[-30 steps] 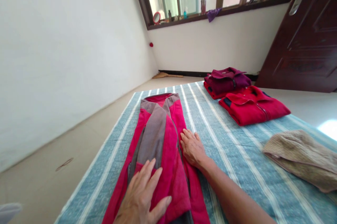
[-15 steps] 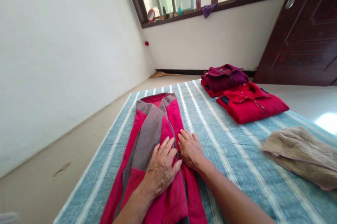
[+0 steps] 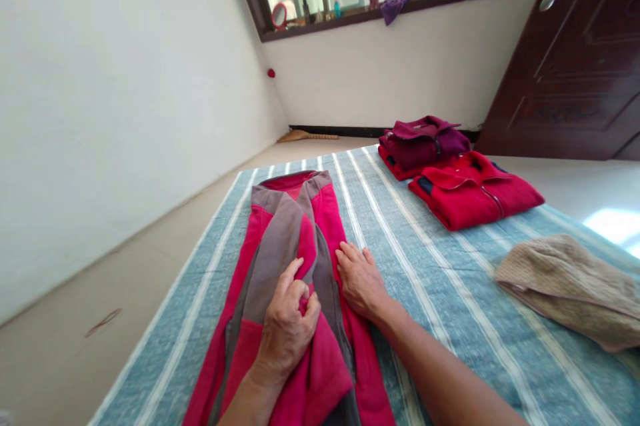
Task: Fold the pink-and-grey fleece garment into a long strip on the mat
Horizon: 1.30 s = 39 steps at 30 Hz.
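A pink and grey jacket [image 3: 273,266] lies lengthwise on the bed, its collar at the far end and one sleeve laid over its front. My left hand [image 3: 287,323] is closed on the edge of that sleeve, thumb and curled fingers pinching the cloth while the index finger points forward. The sleeve's edge is lifted a little, baring grey cloth and a zip beneath. Spread flat, my right hand [image 3: 361,279] rests on the jacket's right side, fingers stretched out and holding nothing. The jacket's near end runs out of view under my left forearm.
Folded clothes lie at the far right of the striped bed cover [image 3: 400,259]: a red jacket [image 3: 475,193] against a purple jacket [image 3: 423,143] stacked on red cloth. A beige cloth [image 3: 565,286] sits nearer on the right. Beyond are a broom [image 3: 305,136] and a door [image 3: 575,66].
My left hand has gone from lying flat on the sleeve to pinching it, and has drawn its edge leftward, showing more grey beneath. The right hand stays in place.
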Tool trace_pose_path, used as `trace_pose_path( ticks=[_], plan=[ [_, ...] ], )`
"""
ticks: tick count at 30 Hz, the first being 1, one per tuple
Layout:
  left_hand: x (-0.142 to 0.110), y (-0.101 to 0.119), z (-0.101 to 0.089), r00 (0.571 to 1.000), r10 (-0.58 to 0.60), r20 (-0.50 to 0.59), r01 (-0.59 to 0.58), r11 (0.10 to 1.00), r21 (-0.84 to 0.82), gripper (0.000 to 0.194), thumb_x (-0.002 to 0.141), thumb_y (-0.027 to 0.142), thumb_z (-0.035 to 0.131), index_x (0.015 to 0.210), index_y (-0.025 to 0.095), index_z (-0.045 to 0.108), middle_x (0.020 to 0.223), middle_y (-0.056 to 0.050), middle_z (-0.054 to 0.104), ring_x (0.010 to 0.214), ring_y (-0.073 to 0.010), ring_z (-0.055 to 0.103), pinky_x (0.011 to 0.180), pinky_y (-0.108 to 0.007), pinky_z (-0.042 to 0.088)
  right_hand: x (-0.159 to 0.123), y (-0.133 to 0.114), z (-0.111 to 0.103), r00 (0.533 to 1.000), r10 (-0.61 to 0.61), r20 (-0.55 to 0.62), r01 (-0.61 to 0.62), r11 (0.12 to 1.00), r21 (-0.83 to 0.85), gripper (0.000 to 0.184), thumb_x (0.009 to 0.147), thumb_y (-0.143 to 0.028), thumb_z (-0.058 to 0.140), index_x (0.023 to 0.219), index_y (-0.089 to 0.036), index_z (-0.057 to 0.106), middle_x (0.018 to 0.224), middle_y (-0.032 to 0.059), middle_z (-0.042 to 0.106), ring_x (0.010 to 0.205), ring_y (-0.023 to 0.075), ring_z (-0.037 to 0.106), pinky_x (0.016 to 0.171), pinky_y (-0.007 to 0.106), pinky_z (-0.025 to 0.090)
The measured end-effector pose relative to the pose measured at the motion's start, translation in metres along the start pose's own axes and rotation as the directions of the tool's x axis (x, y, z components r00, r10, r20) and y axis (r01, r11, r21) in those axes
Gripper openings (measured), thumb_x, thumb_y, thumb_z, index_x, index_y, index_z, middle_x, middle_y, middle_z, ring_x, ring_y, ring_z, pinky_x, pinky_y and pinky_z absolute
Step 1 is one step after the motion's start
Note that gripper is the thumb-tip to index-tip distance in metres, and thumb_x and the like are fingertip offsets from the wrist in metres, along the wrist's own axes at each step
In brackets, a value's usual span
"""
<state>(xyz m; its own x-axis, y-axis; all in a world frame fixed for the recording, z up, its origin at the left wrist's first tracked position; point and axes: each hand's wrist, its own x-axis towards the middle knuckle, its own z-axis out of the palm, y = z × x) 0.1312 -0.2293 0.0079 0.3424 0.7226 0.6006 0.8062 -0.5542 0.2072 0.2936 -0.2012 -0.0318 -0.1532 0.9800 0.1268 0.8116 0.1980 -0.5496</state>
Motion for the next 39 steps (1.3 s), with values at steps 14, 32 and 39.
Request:
trace_pose_path(
  ticks=[14, 32, 39],
  plan=[
    [-0.007, -0.022, -0.016, 0.958, -0.281, -0.065, 0.274, 0.957, -0.1, 0.02, 0.08, 0.024, 0.051, 0.061, 0.024, 0.046, 0.118, -0.009, 0.067, 0.103, -0.0228, 0.065, 0.09, -0.035, 0.051, -0.001, 0.001, -0.002, 1.0, -0.015, 0.005, 0.015, 0.999, 0.031, 0.045, 0.094, -0.019, 0.031, 0.136, -0.017, 0.048, 0.148, 0.0103, 0.04, 0.138, 0.0266, 0.032, 0.113, 0.051, 0.02],
    [-0.009, -0.038, -0.015, 0.778, -0.624, 0.072, 0.589, 0.685, -0.428, 0.025, 0.07, 0.04, 0.056, 0.054, 0.023, 0.049, 0.127, -0.01, 0.062, 0.111, -0.0288, 0.059, 0.102, -0.041, 0.036, 0.002, -0.015, -0.018, 0.981, -0.194, 0.018, 0.194, 0.965, -0.177, 0.031, 0.093, -0.015, 0.039, 0.12, -0.016, 0.054, 0.125, 0.0135, 0.055, 0.126, 0.0286, 0.04, 0.103, 0.048, 0.033],
    [-0.006, -0.026, -0.017, 0.812, -0.583, 0.027, 0.537, 0.727, -0.429, 0.022, 0.071, 0.034, 0.054, 0.054, 0.023, 0.047, 0.122, -0.012, 0.064, 0.108, -0.0264, 0.061, 0.097, -0.038, 0.04, 0.026, -0.035, -0.026, 0.751, -0.586, 0.303, 0.656, 0.714, -0.245, 0.025, 0.09, -0.016, 0.048, 0.112, -0.018, 0.058, 0.113, 0.0093, 0.057, 0.111, 0.025, 0.047, 0.087, 0.038, 0.043]
  ],
)
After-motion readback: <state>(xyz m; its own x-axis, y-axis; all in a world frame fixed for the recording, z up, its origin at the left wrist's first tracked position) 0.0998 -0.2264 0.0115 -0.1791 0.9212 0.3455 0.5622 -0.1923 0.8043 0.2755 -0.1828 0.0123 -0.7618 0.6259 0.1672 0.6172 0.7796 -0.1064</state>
